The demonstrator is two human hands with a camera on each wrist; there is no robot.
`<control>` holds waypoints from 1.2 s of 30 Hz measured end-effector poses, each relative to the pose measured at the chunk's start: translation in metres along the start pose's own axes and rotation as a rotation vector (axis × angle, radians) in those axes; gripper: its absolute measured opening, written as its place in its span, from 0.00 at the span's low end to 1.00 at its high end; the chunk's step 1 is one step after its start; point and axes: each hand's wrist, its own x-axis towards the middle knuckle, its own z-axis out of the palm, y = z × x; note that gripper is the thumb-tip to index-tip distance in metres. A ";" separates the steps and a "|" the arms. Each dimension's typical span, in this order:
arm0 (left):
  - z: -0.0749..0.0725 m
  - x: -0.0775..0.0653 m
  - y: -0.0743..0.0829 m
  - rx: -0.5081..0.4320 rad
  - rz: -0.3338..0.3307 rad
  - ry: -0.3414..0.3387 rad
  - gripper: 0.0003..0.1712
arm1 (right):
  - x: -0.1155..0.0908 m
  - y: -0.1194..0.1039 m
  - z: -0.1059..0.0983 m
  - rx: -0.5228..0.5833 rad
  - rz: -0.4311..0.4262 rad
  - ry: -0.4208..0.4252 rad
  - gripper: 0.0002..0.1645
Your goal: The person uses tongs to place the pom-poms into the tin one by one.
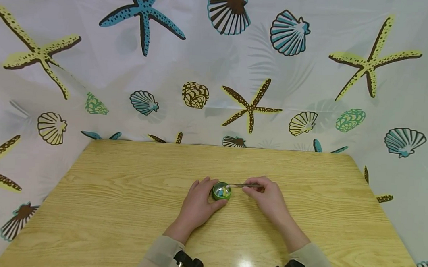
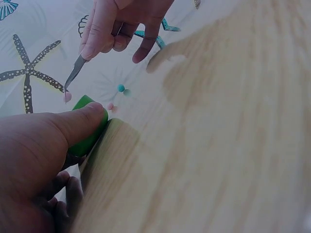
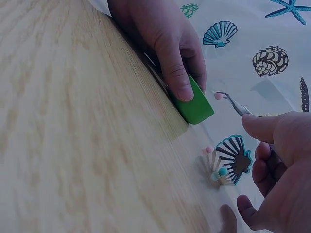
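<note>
My left hand (image 1: 198, 202) holds a small green bowl (image 1: 214, 196) on the table, thumb on the near side and fingers round the left. Blue and yellow bits lie inside it in the head view. With thumb and fingers my right hand (image 1: 267, 196) pinches metal tweezers (image 1: 242, 185), which point left, their tip at the bowl's rim. A pink bead (image 2: 67, 97) is at the bent tweezer tip (image 3: 222, 93) in both wrist views. The green wall (image 3: 199, 108) of the bowl hides its contents in the right wrist view.
The wood-grain table (image 1: 124, 177) runs back to a white cloth (image 1: 189, 59) printed with shells and starfish. A turquoise bead (image 3: 223, 171) and another pink bead (image 3: 209, 149) show beyond the bowl in the wrist views. Black wrist mounts (image 1: 191, 265) sit on both sleeves.
</note>
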 end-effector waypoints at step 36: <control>0.000 0.001 0.001 -0.003 -0.009 -0.003 0.39 | 0.001 0.000 -0.001 -0.003 0.031 0.020 0.08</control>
